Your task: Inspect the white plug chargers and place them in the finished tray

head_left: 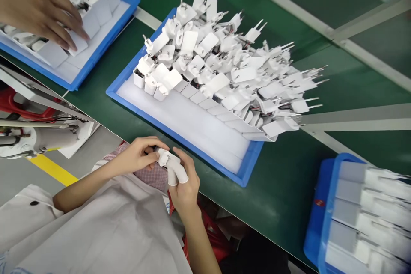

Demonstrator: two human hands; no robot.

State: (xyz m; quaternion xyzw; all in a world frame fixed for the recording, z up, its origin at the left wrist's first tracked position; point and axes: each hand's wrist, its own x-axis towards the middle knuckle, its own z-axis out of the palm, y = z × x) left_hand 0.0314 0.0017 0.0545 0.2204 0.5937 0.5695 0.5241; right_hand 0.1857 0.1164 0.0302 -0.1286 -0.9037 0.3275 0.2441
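Low in front of my body, just off the table's near edge, my two hands meet around a small white plug adapter (163,157) with short metal pins. My left hand (144,154) pinches it from the left side, fingers curled. From the right, my right hand (185,177) closes on it, with white finger cots (177,172) on two fingers that partly cover the piece. Beyond them on the table stands a blue tray (205,154) with a white foam liner, its far part packed with many white plug adapters (208,60), pins pointing various ways.
At the upper left a co-worker's hand (41,13) touches a white piece in another blue tray (78,79) of white housings. A blue bin (324,205) with rows of white parts stands at the right. White frame bars (349,122) cross beyond the green table (276,197).
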